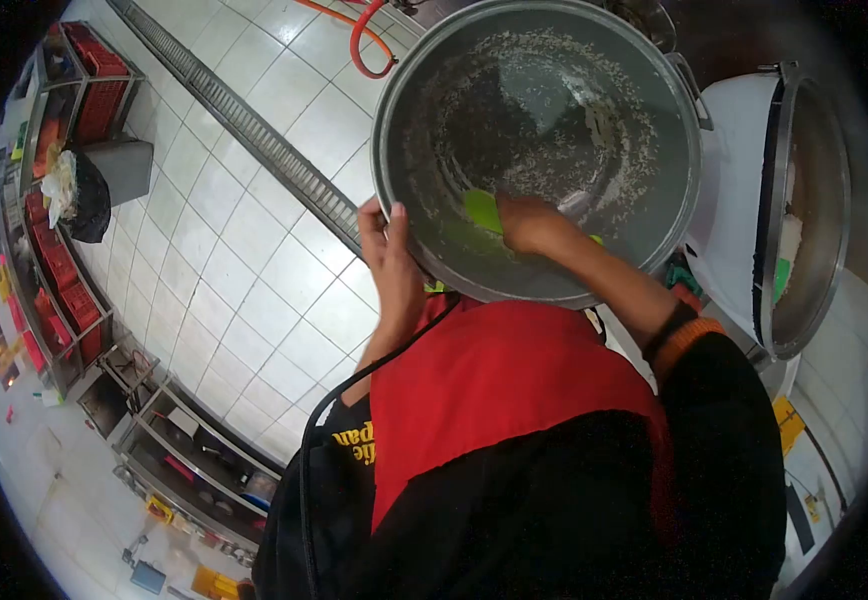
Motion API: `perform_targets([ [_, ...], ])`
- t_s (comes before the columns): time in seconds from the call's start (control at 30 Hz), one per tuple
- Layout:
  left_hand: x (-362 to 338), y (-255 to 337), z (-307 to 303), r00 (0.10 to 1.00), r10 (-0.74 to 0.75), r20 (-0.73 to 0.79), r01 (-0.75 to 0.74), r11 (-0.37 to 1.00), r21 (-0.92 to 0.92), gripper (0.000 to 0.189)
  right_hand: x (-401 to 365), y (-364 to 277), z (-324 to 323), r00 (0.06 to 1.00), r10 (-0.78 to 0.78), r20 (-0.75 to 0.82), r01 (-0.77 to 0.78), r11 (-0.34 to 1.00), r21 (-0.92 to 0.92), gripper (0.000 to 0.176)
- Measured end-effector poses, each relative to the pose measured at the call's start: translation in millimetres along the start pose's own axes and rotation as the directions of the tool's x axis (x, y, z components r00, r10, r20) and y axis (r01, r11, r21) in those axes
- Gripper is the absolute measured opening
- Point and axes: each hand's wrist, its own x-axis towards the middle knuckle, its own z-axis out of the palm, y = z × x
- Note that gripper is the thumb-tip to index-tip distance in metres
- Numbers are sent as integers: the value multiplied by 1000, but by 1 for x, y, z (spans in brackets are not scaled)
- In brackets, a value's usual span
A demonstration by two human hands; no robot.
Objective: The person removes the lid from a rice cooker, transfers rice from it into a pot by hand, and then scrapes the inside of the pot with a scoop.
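Note:
A large grey metal pot [424, 235] is tipped with its mouth toward me. Many small pale grains, like rice, stick to its inner wall and bottom. My left hand [392, 260] grips the pot's rim at the lower left, its fingertips up along the edge. Deep inside the pot, my right hand [532, 225] is closed around a bright green scraper [482, 211]. The scraper's flat blade points left, near the lower inner wall; part of it is hidden by my fingers.
To the right stands a white, rounded container [739, 200] with an open metal mouth. An orange hose [359, 45] lies beyond the pot. A drain grate [244, 125] crosses the tiled floor. Shelves with red crates [79, 300] line the left, near a black bag [89, 200].

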Motion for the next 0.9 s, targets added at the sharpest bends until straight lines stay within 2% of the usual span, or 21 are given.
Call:
perform_targets([
  [0.07,17,16,-12,992,-72,104,73,997,-8,21,-37,-31,-46,999,-22,-48,32,977,212,43],
  [0.1,29,21,-12,988,-53,148,47,998,40,23,-36,-40,-43,999,-26,-38,33,977,212,43],
  [0.17,29,33,13,984,21,179,-32,998,60,30,-32,-51,-38,994,-65,-88,77,987,138,43],
  [0.2,30,32,14,982,25,187,-37,998,59,30,0,-22,31,879,-243,-410,225,970,-93,46],
  [0.23,33,27,13,976,30,214,-26,999,-20,35,18,-7,35,876,-237,-420,217,971,-95,46],
  [0.27,31,22,11,972,22,235,0,996,-92,39,37,5,34,984,-62,-167,66,998,19,45],
  [0.3,29,19,8,971,19,239,2,996,-88,39,39,3,21,989,98,112,-108,990,87,45],
  [0.33,28,15,6,971,33,238,-20,998,-55,41,29,8,10,998,62,32,-64,996,58,42],
  [0.37,22,14,4,973,38,228,-34,999,-21,42,5,-1,-16,998,59,39,-61,996,58,42],
  [0.4,14,16,9,989,-6,150,4,1000,10,42,-18,-10,-44,999,-32,-2,32,990,140,40],
  [0.43,10,14,14,990,-4,143,3,1000,10,42,-27,-13,-58,992,-118,-55,127,968,216,39],
  [0.47,4,13,18,992,-35,119,40,998,-46,43,-21,-19,-50,992,-119,-48,127,967,223,39],
  [0.5,-2,12,20,993,-68,100,78,992,-102,45,-9,-29,-32,986,-94,-136,115,980,161,38],
  [0.53,-3,7,20,995,-37,92,36,999,9,48,2,-32,-14,970,-70,-235,95,991,94,37],
  [0.57,-5,7,20,994,-33,102,33,999,5,48,23,-16,6,968,-63,-244,88,992,92,37],
  [0.63,-10,8,19,987,-92,131,95,995,-19,56,63,25,37,997,70,40,-66,994,-90,47],
  [0.67,-3,8,12,983,-82,166,77,996,35,56,57,25,28,997,74,36,-71,994,-84,47],
  [0.73,16,22,9,973,-99,207,90,994,54,49,21,16,-14,997,-1,-75,8,996,94,37],
  [0.8,37,35,16,966,-104,237,95,994,48,44,-18,-16,-67,999,-17,-46,24,987,161,37],
  [0.87,65,31,23,963,-79,257,73,997,32,44,-29,-31,-60,999,-26,-30,33,968,250,37],
  [0.9,74,31,26,958,-41,285,41,999,8,44,-21,-29,-31,997,-14,-75,25,988,155,36],
])
